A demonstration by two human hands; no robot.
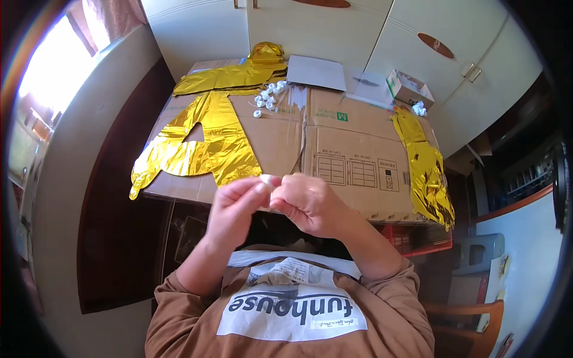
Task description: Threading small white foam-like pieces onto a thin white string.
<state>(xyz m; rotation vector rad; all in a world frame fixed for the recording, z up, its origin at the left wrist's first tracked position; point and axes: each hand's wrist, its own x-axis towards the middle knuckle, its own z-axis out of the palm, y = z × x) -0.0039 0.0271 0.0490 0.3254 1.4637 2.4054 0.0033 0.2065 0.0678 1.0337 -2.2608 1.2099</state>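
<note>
Close together at the near edge of the cardboard, my two hands meet in front of my chest. My left hand is closed in a pinch, with a small white piece showing at its fingertips, perhaps ribbon. Curled into a loose fist, my right hand touches the left fingers; whatever it grips is hidden. Just beyond lies a flat gold foil balloon shaped like the letter A. Several small white coils, which look like rolled ribbon, sit in a cluster past it.
Flattened cardboard covers the table. More gold foil balloons lie at the back left and along the right edge. A pale flat sheet and an open box stand at the back, before white cabinets.
</note>
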